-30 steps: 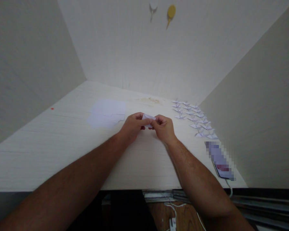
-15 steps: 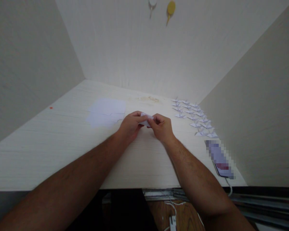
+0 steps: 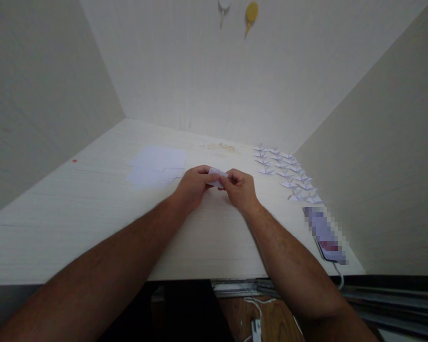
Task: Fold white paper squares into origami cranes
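Note:
A small folded piece of white paper [image 3: 217, 172] is held just above the table between my two hands. My left hand [image 3: 196, 184] pinches its left side, thumb on top and fingers underneath. From the other side, my right hand [image 3: 240, 187] grips the right edge between thumb and curled fingers. Both thumbs lie close together on the paper. The fingertips below it are partly hidden, and the fold's exact shape is too small to make out.
Sheets of white paper [image 3: 157, 164] lie on the table [image 3: 207, 237] to the left. Several white paper cranes [image 3: 281, 166] stand in rows at the back right. Nearer, a phone [image 3: 324, 237] with a cable lies by the right wall [image 3: 378, 166]. Two hooks, one yellow [image 3: 251, 12], hang on the back wall.
My hands and the folded paper have stayed almost in place; the fingers have shifted only slightly. The whole view has moved a touch.

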Demonstrator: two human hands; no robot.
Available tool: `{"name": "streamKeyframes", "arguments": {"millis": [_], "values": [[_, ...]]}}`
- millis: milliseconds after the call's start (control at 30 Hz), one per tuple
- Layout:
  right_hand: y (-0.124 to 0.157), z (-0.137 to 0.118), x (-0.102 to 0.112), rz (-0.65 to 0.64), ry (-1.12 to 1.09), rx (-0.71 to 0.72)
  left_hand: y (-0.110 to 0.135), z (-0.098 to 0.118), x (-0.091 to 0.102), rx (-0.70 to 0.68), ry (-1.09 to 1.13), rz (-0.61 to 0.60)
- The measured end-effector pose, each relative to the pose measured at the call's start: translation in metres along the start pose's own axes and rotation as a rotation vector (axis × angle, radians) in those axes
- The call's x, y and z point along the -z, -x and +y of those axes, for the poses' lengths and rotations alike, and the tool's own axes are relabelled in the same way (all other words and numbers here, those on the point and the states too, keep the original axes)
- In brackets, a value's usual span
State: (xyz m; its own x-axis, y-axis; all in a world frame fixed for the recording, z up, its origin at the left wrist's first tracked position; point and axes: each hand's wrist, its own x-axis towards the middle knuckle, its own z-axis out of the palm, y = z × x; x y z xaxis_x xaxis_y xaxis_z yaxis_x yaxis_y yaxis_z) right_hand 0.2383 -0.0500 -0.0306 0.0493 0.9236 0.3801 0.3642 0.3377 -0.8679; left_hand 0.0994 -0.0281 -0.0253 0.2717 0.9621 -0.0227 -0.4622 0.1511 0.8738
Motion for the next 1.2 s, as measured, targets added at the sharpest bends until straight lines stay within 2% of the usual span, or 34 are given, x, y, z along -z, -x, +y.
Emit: {"name": "streamKeyframes", "arguments": {"millis": [333,567,667,833,1067,1200], "values": [[0.000,-0.001,0.003,0.009,0.070,0.011,0.002,0.010,-0.004,0.010,0.001,-0.055],[-0.002,-0.003,0.000,-0.026,0.145,0.093,0.000,0.006,-0.004,-0.035,-0.073,0.056],[-0.003,-0.003,0.001,-0.016,0.190,0.121,-0.001,0.007,-0.004,-0.029,-0.072,0.071],[-0.004,0.003,0.003,-0.067,0.199,0.090,-0.002,0.008,0.001,0.008,-0.163,0.046],[-0.008,0.003,0.006,-0.043,0.227,0.177,-0.005,0.004,0.005,-0.085,-0.207,0.057],[-0.008,0.001,0.007,-0.002,0.237,0.173,-0.005,0.004,0.004,-0.111,-0.173,0.061]]}}
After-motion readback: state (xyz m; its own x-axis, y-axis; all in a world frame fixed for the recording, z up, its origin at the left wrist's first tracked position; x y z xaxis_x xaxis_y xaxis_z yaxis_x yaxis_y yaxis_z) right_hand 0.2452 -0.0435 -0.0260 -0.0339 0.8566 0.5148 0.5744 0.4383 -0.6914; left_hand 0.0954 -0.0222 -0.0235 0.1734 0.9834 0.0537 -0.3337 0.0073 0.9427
